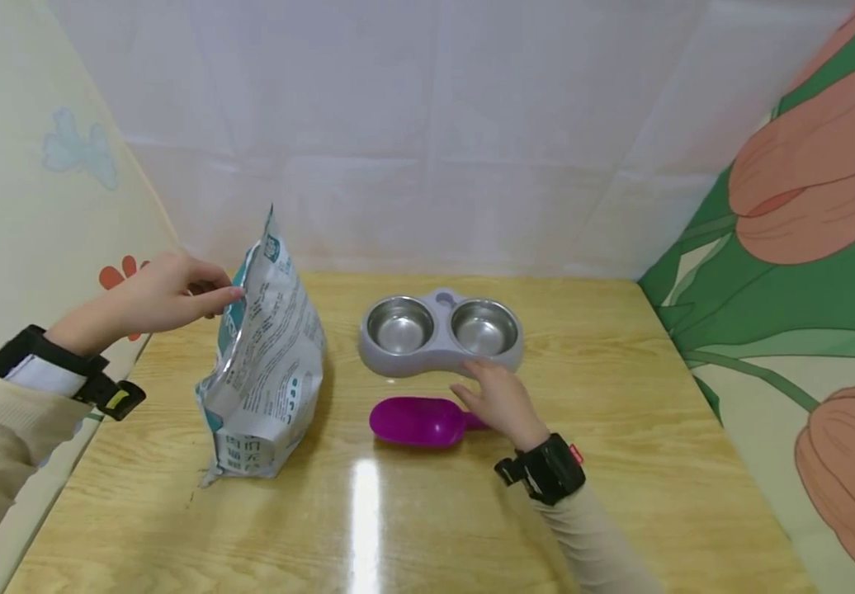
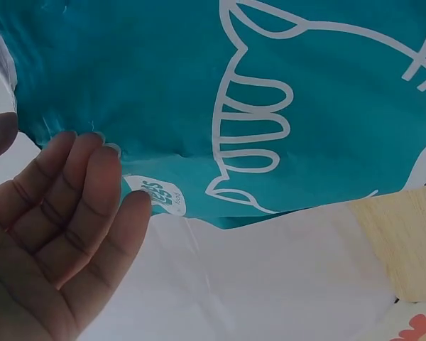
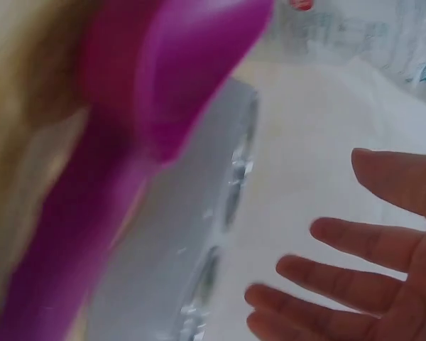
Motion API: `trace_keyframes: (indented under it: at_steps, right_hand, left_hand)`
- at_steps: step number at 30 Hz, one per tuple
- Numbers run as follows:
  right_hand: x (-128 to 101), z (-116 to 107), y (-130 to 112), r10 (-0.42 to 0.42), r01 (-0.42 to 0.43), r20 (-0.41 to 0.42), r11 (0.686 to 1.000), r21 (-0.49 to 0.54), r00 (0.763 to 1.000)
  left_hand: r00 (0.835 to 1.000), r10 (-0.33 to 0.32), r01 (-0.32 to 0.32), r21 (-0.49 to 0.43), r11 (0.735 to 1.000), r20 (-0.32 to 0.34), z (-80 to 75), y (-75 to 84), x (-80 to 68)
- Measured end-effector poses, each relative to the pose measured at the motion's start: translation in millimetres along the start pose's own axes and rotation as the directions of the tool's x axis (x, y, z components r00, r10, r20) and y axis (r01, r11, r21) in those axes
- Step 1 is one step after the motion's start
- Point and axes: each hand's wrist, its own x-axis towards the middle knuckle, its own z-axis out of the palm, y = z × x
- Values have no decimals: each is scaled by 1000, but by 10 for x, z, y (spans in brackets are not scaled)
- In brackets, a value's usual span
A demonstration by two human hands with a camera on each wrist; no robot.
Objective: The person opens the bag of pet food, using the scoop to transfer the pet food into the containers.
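Two hands are over a wooden table [image 1: 621,462]. The left hand [image 1: 153,297] reaches in from the left, its arm raised, and its straight fingertips [image 2: 92,153] touch the upper edge of a teal and white pet food bag [image 1: 264,355]; the thumb sits apart from them, so nothing shows a pinch. The bag stands upright at the left of the table. The right hand [image 1: 498,400] hovers low, palm down, with fingers [image 3: 341,277] spread and straight, just above the handle of a purple scoop [image 1: 416,421] lying near the middle. Just beyond the scoop, farther away, sits a grey double bowl [image 1: 438,334] with two steel cups, and the hand's fingertips reach its near rim.
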Motion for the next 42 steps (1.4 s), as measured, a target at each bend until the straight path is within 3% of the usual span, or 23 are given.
trace_keyframes:
  at_steps: [9, 15, 19, 26, 32, 42]
  right_hand:
    - [386, -351, -289, -210, 210, 13, 977, 35, 978]
    - [626, -597, -553, -302, 287, 78, 945, 159, 950]
    - [761, -753, -770, -353, 332, 108, 927, 171, 929]
    - [999, -965, -1191, -444, 416, 200, 894, 168, 873]
    - [1121, -1069, -1561, -460, 440, 316, 888, 136, 830]
    - [1266, -953, -2030, -528, 511, 392, 845, 157, 753]
  left_hand:
    - [1000, 14, -14, -2, 1000, -5, 2, 6, 8]
    - [1000, 3, -2, -25, 1000, 17, 3, -1, 2]
    - [999, 2, -1, -21, 1000, 34, -4, -7, 9]
    - [999, 8, -9, 7, 1000, 50, -36, -10, 4]
    - [999, 5, -5, -2, 1000, 53, -34, -16, -2]
    - [998, 11, -10, -19, 1000, 69, -33, -8, 7]
